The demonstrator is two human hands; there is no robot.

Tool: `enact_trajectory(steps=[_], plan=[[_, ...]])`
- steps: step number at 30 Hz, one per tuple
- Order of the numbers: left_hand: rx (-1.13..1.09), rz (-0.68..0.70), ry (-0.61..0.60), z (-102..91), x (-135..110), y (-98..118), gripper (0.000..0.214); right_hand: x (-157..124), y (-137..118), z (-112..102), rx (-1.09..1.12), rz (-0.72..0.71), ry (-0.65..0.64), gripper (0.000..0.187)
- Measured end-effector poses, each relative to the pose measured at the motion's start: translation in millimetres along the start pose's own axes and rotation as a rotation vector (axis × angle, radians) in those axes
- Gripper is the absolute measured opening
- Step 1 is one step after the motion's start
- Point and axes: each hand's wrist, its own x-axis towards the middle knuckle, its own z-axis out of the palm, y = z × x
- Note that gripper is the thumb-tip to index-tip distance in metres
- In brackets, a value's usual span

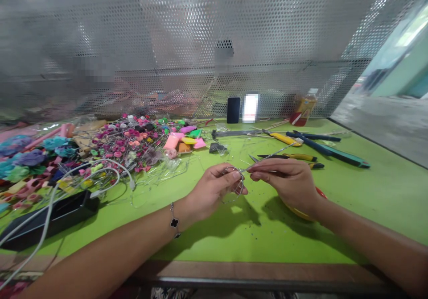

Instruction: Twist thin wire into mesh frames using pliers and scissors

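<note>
Between thumb and fingers, my left hand [214, 187] pinches a small round frame of bent silver wire [234, 196]. Close on its right, my right hand [287, 180] is closed on a twisted wire stem [281, 151] that leads from the frame and sticks up to the right past the fingers. Both hands hover a little above the green table top [214, 245], fingertips almost meeting. Partly hidden under my right wrist lies a tool with yellow and red handles [302, 213]. Pliers with yellow-black handles [301, 157] lie just behind that hand.
A heap of small coloured flowers [130, 143] spreads at the left, near a black box [50, 218] and a white cable [50, 205]. Cutters [284, 138] and a green-blue tool [347, 156] lie right. Two phones [233, 110] and a bottle [304, 108] stand before a perforated metal panel [187, 31].
</note>
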Motion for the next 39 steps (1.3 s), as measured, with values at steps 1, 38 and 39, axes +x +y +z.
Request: enact_trajectory(steps=[1,38,39], plan=[[-0.005,0.0,0.0,0.6,0,0,0.037,-1,-1,-1,-0.047,-0.073,0.011,0.001],[1.773,0.952,-0.472,-6.2,-8,20,0.023,31,-21,-22,0.01,0.572,-0.781,0.019],[1.849,1.041,-0.519,-5.0,-10,21,0.025,33,-18,-20,0.064,0.621,-0.815,0.02]])
